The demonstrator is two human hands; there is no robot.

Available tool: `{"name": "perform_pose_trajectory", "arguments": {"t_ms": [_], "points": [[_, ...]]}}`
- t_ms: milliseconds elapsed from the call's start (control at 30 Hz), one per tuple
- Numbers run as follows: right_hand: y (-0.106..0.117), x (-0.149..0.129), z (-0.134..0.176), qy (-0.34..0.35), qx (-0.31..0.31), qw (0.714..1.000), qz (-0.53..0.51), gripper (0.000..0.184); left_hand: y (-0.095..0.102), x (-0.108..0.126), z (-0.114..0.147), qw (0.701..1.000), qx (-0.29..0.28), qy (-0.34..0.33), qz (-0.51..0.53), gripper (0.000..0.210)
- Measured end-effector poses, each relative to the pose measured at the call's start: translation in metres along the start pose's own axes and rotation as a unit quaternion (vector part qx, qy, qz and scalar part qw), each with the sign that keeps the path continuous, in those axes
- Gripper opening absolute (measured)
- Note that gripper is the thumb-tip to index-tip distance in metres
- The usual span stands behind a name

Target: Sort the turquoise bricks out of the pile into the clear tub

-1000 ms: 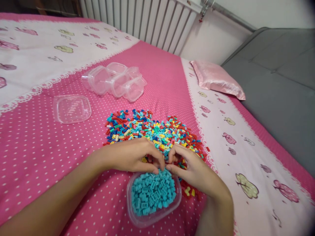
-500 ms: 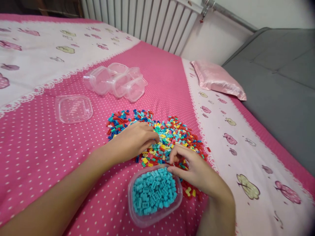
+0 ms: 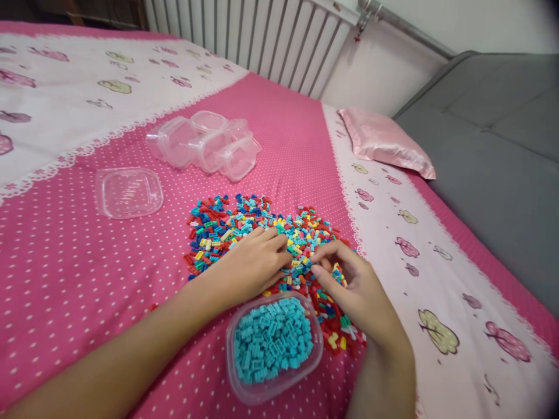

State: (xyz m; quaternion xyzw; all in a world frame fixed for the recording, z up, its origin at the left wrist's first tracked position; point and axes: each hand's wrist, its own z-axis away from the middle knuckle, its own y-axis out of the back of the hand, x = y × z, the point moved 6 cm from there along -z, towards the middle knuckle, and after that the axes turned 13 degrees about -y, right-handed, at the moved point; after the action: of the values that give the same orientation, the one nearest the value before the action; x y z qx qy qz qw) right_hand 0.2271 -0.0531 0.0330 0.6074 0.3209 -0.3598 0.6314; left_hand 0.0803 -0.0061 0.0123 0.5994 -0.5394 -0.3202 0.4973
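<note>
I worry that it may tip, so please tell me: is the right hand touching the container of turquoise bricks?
Apart. The head view shows it: loose mixed bricks are visible between the right hand and the container.

Two hands (image 3: 257,259) (image 3: 360,285), one filled tub (image 3: 262,394), one pillow (image 3: 386,139)

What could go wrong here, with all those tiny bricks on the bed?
The open tub sits on soft bedding close to both arms, so a knock might spill its turquoise bricks.

The mixed pile lies right beside the tub, so other colours could stray in.

Pieces may get lost: one red piece already lies apart from the pile, by the left forearm.
</note>
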Motion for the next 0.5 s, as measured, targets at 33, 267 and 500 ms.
{"name": "perform_pose_trajectory", "arguments": {"t_ms": [33,267,500], "points": [[-0.001,0.0,-0.001,-0.002,0.004,1.0,0.002,0.006,-0.001,0.001,-0.001,1.0,0.0,0.001,-0.016,0.01],[-0.007,-0.003,-0.003,-0.01,-0.013,0.999,0.029,0.006,-0.008,0.003,-0.004,0.999,-0.008,0.013,-0.035,0.012],[-0.01,0.0,-0.006,-0.013,-0.028,0.998,0.048,0.009,0.006,-0.001,0.0,0.999,0.041,-0.001,0.024,0.009]]}}
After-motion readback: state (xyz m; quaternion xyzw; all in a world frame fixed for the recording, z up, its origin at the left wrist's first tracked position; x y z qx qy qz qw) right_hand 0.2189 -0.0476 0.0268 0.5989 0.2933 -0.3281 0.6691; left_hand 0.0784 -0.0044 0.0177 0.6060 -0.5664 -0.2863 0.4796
